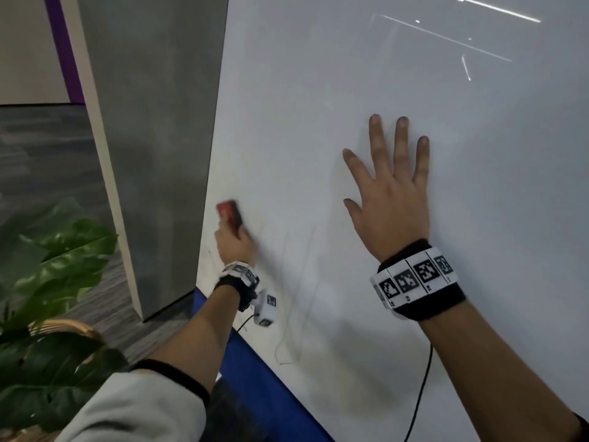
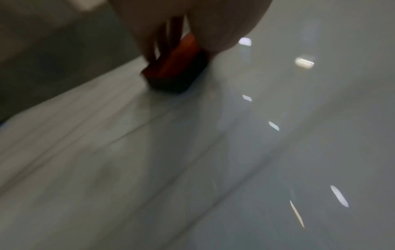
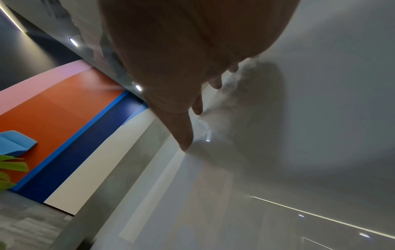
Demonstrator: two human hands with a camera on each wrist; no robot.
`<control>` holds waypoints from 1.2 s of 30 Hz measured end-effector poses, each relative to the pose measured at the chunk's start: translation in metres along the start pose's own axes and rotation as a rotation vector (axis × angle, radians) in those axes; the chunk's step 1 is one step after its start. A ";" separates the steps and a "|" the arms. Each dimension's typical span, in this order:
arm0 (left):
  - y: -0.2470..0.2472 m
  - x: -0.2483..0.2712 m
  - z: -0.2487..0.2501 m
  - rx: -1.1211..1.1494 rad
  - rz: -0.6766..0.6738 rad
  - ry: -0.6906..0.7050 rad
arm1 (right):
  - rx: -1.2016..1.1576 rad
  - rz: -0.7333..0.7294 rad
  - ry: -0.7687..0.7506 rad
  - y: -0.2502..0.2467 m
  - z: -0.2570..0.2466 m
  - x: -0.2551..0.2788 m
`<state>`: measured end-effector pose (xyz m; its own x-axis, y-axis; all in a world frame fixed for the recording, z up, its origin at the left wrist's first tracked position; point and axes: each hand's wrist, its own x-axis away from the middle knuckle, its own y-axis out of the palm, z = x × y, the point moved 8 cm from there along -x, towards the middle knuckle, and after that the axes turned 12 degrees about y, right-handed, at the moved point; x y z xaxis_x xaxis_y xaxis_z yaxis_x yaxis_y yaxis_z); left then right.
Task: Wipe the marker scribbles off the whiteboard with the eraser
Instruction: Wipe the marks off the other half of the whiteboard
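A large whiteboard (image 1: pixel 350 74) fills the right of the head view. My left hand (image 1: pixel 236 244) grips a red eraser with a dark pad (image 1: pixel 230 215) and presses it to the board near the board's left edge. The left wrist view shows the eraser (image 2: pixel 177 67) pad-down on the board (image 2: pixel 213 169), blurred, with my fingers curled round it. Faint thin marker scribbles (image 1: pixel 296 301) run down the board to the right of and below my left wrist. My right hand (image 1: pixel 389 193) lies flat on the board with its fingers spread, and in the right wrist view its fingertips (image 3: pixel 188 142) touch the board (image 3: pixel 310 118).
A grey pillar (image 1: pixel 153 154) stands just left of the board's edge. A leafy green plant (image 1: pixel 47 282) in a woven basket sits at the lower left on grey carpet. A blue band (image 1: pixel 255 393) runs under the board's lower edge. A black cable (image 1: pixel 420 393) hangs from my right wrist.
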<state>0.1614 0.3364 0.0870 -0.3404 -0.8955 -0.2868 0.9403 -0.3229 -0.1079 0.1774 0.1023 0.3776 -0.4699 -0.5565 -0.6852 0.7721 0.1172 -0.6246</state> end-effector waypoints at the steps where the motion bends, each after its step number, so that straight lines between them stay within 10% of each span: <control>1: -0.001 0.004 -0.021 -0.024 -0.024 -0.176 | -0.006 -0.003 -0.003 0.000 0.000 0.000; 3: 0.000 0.020 -0.018 -0.048 -0.050 -0.216 | -0.014 -0.008 -0.006 0.001 0.000 0.001; 10: 0.023 0.117 0.100 0.075 -0.181 0.645 | -0.034 0.004 -0.018 0.001 -0.001 0.002; 18: 0.003 0.051 0.019 0.056 0.007 -0.037 | -0.077 -0.071 -0.178 -0.006 0.017 0.016; 26: 0.030 0.174 0.157 0.115 -0.324 0.975 | -0.035 -0.101 -0.128 0.001 0.051 0.085; 33: 0.022 0.084 0.058 0.107 -0.042 0.308 | -0.011 -0.121 -0.148 0.006 0.060 0.091; 36: 0.028 0.100 0.056 0.078 0.005 0.246 | 0.010 -0.122 -0.136 0.009 0.054 0.094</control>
<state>0.1537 0.2208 0.1085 -0.3176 -0.7986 -0.5112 0.9361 -0.3501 -0.0347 0.1634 0.0064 0.3274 -0.4989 -0.6720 -0.5472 0.7172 0.0343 -0.6960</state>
